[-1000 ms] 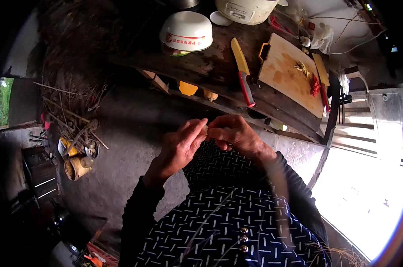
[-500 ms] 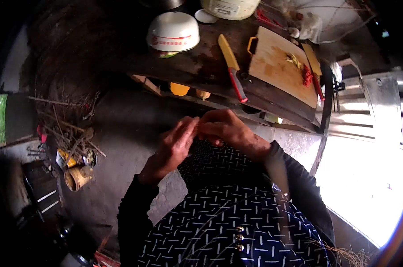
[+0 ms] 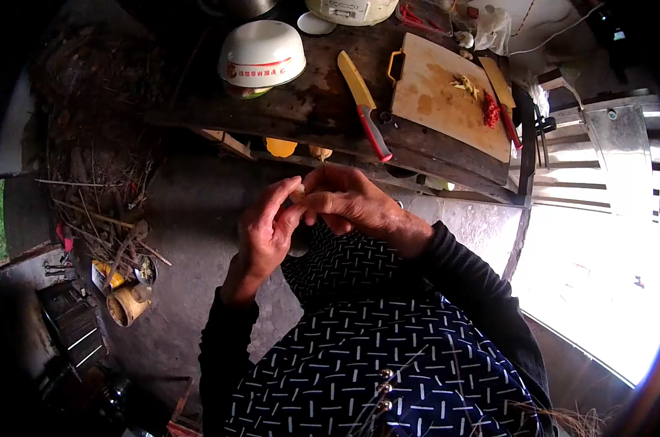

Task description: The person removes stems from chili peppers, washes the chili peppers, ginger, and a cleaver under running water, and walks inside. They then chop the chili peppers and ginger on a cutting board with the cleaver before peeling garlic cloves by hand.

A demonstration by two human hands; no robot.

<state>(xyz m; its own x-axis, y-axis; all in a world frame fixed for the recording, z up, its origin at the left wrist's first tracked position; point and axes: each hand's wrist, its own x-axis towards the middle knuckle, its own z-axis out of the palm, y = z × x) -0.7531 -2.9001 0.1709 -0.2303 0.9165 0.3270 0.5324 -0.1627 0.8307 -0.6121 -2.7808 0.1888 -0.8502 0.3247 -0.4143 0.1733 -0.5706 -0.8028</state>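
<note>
My left hand (image 3: 266, 231) and my right hand (image 3: 352, 204) meet in front of my body, below the table edge. Between their fingertips is a small pale piece (image 3: 298, 194), too small to identify. The left thumb and fingers pinch it from one side, and the right fingers close on it from the other. Beyond the hands, a knife with a red and grey handle (image 3: 372, 132) lies on the dark wooden table (image 3: 308, 109). To its right is a cutting board (image 3: 432, 109) bearing yellowish strips (image 3: 464, 86) and chopped red pieces (image 3: 491, 109).
A second knife (image 3: 499, 84) lies along the board's right edge. A white bowl (image 3: 263, 54) and a pale pot (image 3: 353, 10) stand on the table. Garlic bulbs (image 3: 464, 39) sit behind the board. Sticks (image 3: 122, 240) and a yellowish container (image 3: 128, 304) are on the floor at left.
The view has shifted, so the table and its items appear farther left. My hands remain together, with the left fingers now more spread and the pale piece showing between the fingertips.
</note>
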